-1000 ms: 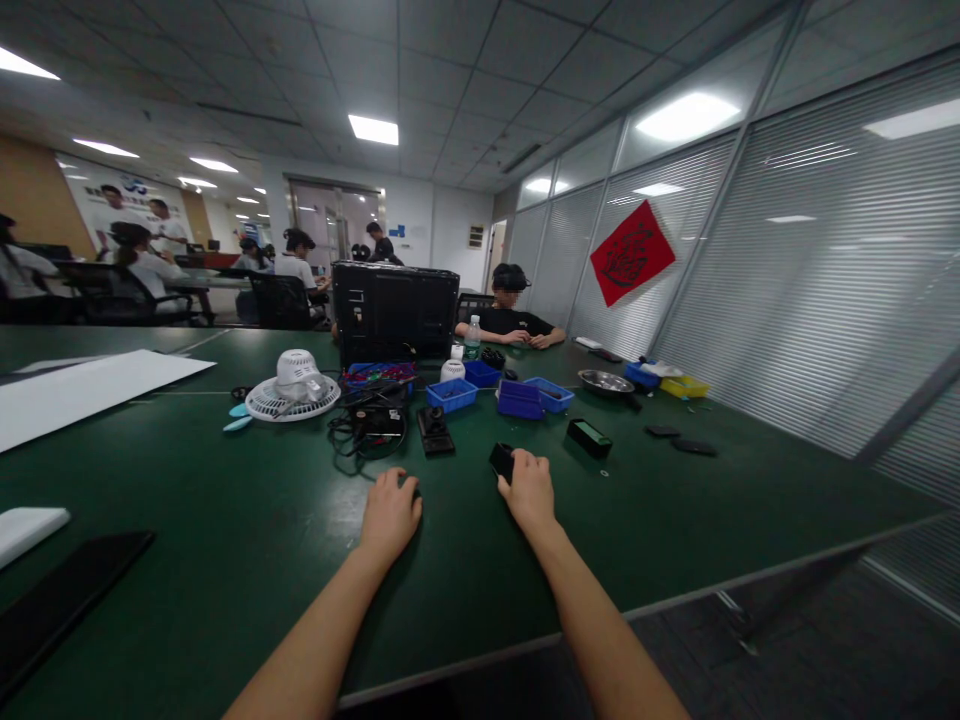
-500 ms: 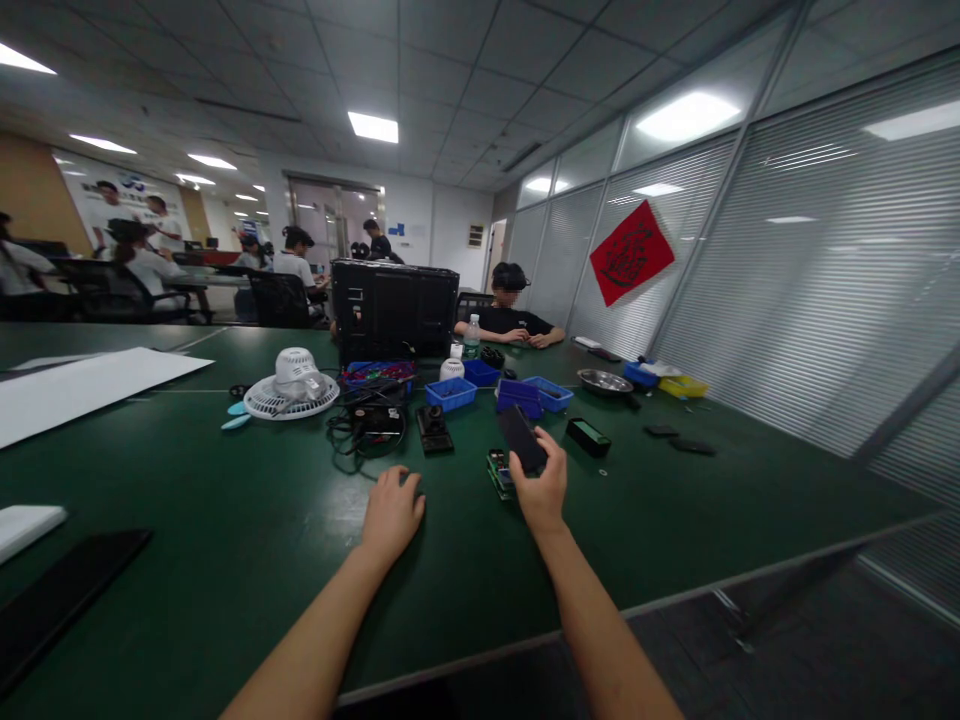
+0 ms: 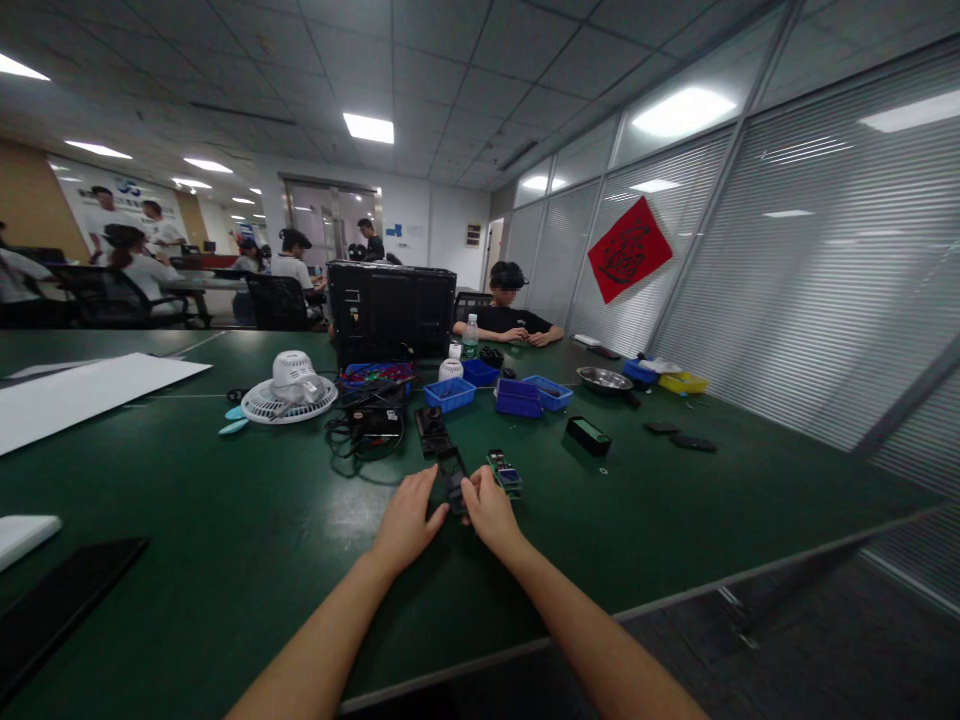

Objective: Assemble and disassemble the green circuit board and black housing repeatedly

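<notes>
A black rectangular casing piece point(image 3: 452, 478) stands tilted just above the green table, pinched along its right side by my right hand point(image 3: 488, 508). My left hand point(image 3: 409, 515) is at the casing's left edge, fingers stretched out and thumb apart; whether it touches the casing I cannot tell. Just right of the casing lies a green circuit board assembly point(image 3: 506, 476). Beyond the casing's top end is a dark device with a round knob-like part point(image 3: 431, 425). A small open black box point(image 3: 589, 437), green inside, sits further right.
Blue bins point(image 3: 450, 394), a black adapter with tangled cables point(image 3: 377, 428) and a white fan head point(image 3: 291, 388) lie ahead. Behind them stands a large black panel point(image 3: 391, 312). A metal bowl point(image 3: 604, 380) is at right. Across the table sits a person point(image 3: 510, 315).
My right hand has brought the casing left and down from above the circuit board, turning its other face up. My left hand has shifted right, beside the casing.
</notes>
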`<state>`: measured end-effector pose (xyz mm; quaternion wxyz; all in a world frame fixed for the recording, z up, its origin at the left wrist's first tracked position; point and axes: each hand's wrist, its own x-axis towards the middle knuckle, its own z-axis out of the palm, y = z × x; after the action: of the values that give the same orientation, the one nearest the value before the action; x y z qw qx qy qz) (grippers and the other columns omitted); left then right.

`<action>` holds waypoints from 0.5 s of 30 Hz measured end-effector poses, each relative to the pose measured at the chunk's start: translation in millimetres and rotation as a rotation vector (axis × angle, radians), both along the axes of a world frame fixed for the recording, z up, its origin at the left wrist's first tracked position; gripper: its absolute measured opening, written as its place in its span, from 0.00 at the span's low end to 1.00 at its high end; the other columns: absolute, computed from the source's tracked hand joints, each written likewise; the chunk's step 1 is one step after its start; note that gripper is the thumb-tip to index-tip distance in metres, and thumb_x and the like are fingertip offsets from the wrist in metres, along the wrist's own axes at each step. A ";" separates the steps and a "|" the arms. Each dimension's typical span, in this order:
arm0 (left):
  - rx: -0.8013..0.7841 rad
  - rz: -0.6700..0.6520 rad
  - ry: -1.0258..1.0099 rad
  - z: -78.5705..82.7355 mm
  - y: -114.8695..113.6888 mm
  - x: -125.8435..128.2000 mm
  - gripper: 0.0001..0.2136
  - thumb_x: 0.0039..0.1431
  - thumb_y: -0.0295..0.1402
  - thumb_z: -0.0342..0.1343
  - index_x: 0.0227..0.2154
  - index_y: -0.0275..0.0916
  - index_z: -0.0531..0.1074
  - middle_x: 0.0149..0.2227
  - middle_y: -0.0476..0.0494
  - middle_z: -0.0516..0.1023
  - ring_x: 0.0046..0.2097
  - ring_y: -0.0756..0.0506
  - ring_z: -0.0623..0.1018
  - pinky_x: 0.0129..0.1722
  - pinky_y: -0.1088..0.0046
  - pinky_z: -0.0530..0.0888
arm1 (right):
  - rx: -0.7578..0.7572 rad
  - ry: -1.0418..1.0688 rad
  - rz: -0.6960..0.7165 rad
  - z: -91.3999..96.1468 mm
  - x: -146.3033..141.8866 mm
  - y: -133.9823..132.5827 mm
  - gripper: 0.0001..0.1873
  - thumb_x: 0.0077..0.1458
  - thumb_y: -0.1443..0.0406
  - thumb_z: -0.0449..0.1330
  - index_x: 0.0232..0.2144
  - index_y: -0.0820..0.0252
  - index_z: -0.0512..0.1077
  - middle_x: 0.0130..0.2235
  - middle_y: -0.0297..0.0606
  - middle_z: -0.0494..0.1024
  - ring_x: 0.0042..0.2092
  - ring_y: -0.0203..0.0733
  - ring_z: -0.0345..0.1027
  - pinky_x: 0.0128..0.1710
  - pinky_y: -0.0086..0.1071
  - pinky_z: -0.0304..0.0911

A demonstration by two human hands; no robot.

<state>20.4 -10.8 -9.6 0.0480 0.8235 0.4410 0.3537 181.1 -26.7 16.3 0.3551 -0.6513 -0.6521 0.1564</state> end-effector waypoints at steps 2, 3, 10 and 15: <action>-0.020 -0.015 0.017 -0.6 0.6 0.3 0.24 0.52 0.34 0.51 0.53 0.38 0.58 0.51 0.41 0.67 0.52 0.42 0.66 0.53 0.62 0.63 | -0.082 -0.073 -0.024 1.4 2.5 1.0 0.12 0.59 0.59 0.43 0.32 0.59 0.61 0.27 0.36 0.73 0.27 0.37 0.67 0.27 0.26 0.54; -0.031 -0.022 0.025 -1.0 0.9 0.4 0.24 0.52 0.34 0.51 0.53 0.38 0.59 0.51 0.41 0.68 0.52 0.43 0.66 0.53 0.63 0.63 | -0.105 -0.120 -0.036 2.0 3.1 1.0 0.13 0.59 0.58 0.42 0.32 0.59 0.61 0.28 0.36 0.73 0.28 0.37 0.67 0.28 0.27 0.54; -0.081 -0.002 0.059 -2.4 0.4 0.5 0.21 0.54 0.35 0.50 0.51 0.37 0.62 0.48 0.41 0.70 0.49 0.43 0.67 0.51 0.65 0.63 | 0.030 -0.455 -0.103 4.9 1.6 -4.7 0.20 0.59 0.54 0.42 0.29 0.58 0.67 0.33 0.38 0.73 0.30 0.37 0.67 0.28 0.27 0.52; -0.122 0.007 0.063 2.0 -3.2 -0.6 0.23 0.54 0.35 0.50 0.54 0.39 0.58 0.47 0.42 0.70 0.48 0.44 0.68 0.49 0.66 0.64 | 0.266 -0.336 -0.317 18.0 32.9 -3.0 0.21 0.60 0.55 0.39 0.32 0.58 0.68 0.36 0.38 0.71 0.33 0.35 0.65 0.28 0.26 0.52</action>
<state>19.9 -14.1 -7.6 0.0830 0.8281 0.4659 0.3005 214.0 -29.7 34.4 0.3447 -0.7097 -0.6065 -0.0985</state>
